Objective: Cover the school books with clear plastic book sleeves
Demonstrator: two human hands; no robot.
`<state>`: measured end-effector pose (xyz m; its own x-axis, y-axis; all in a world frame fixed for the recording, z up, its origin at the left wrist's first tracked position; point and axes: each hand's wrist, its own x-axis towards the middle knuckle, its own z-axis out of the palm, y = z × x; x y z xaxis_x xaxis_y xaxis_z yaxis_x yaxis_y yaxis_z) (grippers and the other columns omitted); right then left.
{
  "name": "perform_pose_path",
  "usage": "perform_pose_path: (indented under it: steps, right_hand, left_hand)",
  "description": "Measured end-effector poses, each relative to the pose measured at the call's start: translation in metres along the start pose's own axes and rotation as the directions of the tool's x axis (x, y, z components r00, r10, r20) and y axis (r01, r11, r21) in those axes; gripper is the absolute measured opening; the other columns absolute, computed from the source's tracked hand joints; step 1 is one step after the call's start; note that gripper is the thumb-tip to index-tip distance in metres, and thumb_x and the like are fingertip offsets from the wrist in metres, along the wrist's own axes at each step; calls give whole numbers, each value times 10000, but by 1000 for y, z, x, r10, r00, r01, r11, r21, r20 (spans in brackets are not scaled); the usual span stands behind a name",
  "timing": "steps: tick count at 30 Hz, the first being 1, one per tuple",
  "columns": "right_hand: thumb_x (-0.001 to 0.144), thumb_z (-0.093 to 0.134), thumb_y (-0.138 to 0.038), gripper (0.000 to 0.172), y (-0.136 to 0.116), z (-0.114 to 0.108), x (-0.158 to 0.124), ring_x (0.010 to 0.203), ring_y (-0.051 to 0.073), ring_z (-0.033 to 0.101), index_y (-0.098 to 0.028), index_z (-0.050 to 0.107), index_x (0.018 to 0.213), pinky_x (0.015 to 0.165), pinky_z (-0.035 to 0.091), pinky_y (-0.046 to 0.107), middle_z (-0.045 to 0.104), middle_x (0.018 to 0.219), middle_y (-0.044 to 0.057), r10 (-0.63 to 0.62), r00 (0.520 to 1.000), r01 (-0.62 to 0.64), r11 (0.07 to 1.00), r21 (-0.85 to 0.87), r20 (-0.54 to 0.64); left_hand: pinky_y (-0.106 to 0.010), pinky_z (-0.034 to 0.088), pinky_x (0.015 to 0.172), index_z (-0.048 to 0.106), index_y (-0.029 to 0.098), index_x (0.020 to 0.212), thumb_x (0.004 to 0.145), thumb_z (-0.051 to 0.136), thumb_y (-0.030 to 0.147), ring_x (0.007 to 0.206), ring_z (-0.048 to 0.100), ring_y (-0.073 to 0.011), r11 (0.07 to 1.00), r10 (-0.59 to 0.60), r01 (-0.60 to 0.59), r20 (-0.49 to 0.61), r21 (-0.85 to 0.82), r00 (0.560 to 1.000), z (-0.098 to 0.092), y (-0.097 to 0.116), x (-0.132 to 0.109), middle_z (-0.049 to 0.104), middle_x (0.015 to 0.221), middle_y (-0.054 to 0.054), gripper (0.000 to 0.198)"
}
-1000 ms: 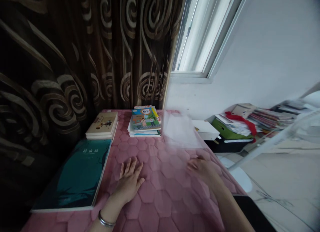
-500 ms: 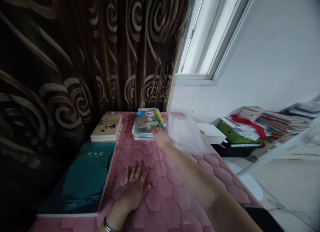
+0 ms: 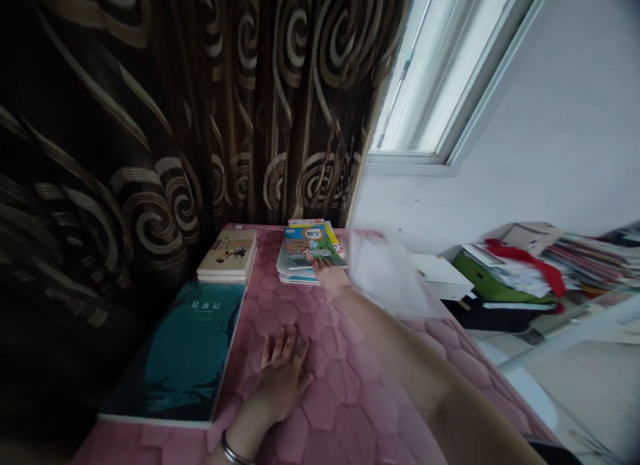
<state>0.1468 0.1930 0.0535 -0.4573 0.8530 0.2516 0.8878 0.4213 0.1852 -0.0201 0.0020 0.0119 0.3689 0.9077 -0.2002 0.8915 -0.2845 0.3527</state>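
My right hand (image 3: 331, 275) reaches to the front right corner of a colourful math textbook (image 3: 303, 243), the top one of a small stack. Its fingers lie over the cover at the near edge; the thumb is hidden. Under that textbook, other books (image 3: 299, 278) show their pale edges. Flat on the pink quilted cover (image 3: 327, 391), my left hand (image 3: 283, 378) rests with fingers spread and holds nothing; a silver bangle is on its wrist. Left of it lies a large dark teal book (image 3: 185, 358). Beyond that sits a short stack of beige books (image 3: 230, 255).
A clear plastic sheet (image 3: 387, 271) lies right of the textbook stack, by a white box (image 3: 443, 275). Further right are piled papers and a green folder (image 3: 493, 275). A dark patterned curtain (image 3: 240, 118) hangs along the left and back; a window (image 3: 430, 78) is above.
The view has shifted, so everything appears further right. The math textbook has slid slightly toward me under my right hand. My left hand stays flat on the cover.
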Motion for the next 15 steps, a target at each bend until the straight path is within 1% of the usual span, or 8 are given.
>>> perform_pose_path:
  steps: [3, 4, 6, 8, 10, 12, 13, 15]
  right_hand:
    - [871, 394, 7, 425, -9, -16, -31, 1062, 272, 647, -88, 602, 1228, 811, 537, 358, 668, 1183, 193, -71, 997, 71, 997, 4, -6]
    - [869, 393, 13, 445, -13, -20, -46, 1071, 264, 646, -92, 585, 1257, 807, 538, 344, 660, 1211, 184, -95, 995, 95, 995, 6, -9]
    - [862, 392, 20, 478, -23, -25, -81, 1079, 252, 648, -95, 561, 1294, 803, 543, 328, 636, 1269, 172, -146, 989, 147, 989, 10, -17]
    - [852, 390, 21, 483, -33, -25, -120, 1049, 259, 664, -74, 564, 1292, 794, 556, 342, 647, 1250, 182, -243, 967, 241, 970, -31, -78]
    - [822, 410, 24, 496, -43, -19, -158, 1025, 261, 678, -83, 583, 1274, 764, 572, 343, 662, 1228, 178, -316, 940, 314, 949, -33, -126]
    - [801, 429, 15, 505, -54, -10, -192, 979, 255, 696, -123, 608, 1252, 718, 583, 341, 686, 1191, 156, -340, 925, 344, 939, -5, -168]
    - [798, 439, 5, 496, -60, -6, -206, 974, 261, 697, -128, 616, 1242, 710, 586, 346, 693, 1175, 157, -343, 921, 352, 936, 17, -184]
    - [798, 468, -21, 471, -71, -2, -228, 990, 281, 692, -120, 622, 1233, 697, 586, 358, 686, 1178, 175, -343, 919, 363, 928, 80, -195]
  left_hand:
    - [-601, 86, 1166, 299, 262, 1508, 909, 423, 357, 1482, 74, -323, 1000, -20, 19, -12, -17, 1000, 0, -1, 1, 106, 1616, -88, 619]
    - [-591, 120, 1165, 346, 268, 1489, 897, 435, 327, 1481, 115, -317, 999, -39, 38, -36, -35, 999, 1, -3, 3, 158, 1612, -77, 602]
    - [-543, 221, 1153, 473, 267, 1418, 878, 437, 254, 1448, 267, -292, 991, -99, 86, -126, -106, 987, 2, -9, 8, 324, 1567, -68, 541]
    - [-453, 338, 1107, 602, 230, 1292, 853, 416, 172, 1329, 469, -251, 961, -175, 117, -223, -249, 959, 3, -19, 15, 536, 1426, -89, 481]
    - [-364, 422, 1029, 696, 187, 1113, 819, 395, 116, 1158, 611, -219, 889, -248, 99, -288, -447, 925, 4, -30, 21, 684, 1220, -101, 426]
    - [-333, 454, 977, 723, 181, 926, 808, 380, 115, 1056, 657, -215, 802, -333, 86, -322, -592, 886, 4, -40, 26, 738, 1072, -90, 369]
    - [-334, 455, 973, 717, 183, 862, 816, 370, 131, 1048, 658, -220, 773, -370, 89, -333, -628, 867, 4, -42, 27, 743, 1045, -91, 355]
    - [-347, 449, 976, 702, 188, 812, 850, 356, 193, 1070, 647, -236, 753, -414, 101, -348, -650, 841, 4, -44, 27, 740, 1040, -97, 348]
